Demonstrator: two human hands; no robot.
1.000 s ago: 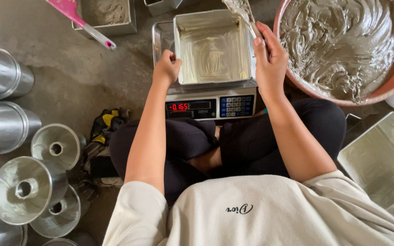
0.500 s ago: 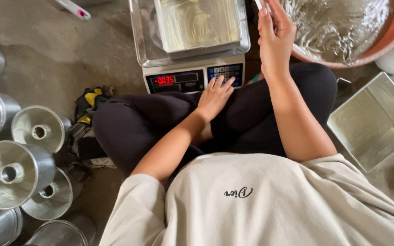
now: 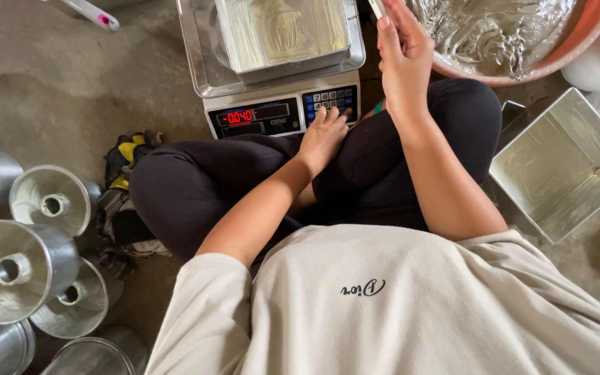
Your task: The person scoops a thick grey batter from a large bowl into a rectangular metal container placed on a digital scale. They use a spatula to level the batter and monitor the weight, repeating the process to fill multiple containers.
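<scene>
Head view: your left hand lies open, fingertips on keypad of digital scale. Your right hand closed round thin utensil, mostly out of frame, kind unclear. Square metal pan with pale batter sits on scale platform, just ahead of your knees. Risk, as judged: raised utensil may drip batter onto keypad; stray key press may spoil reading. Batter in pan smeared, uneven. Orange-rimmed mixing bowl near right; empty square pan, tube pans around.
</scene>
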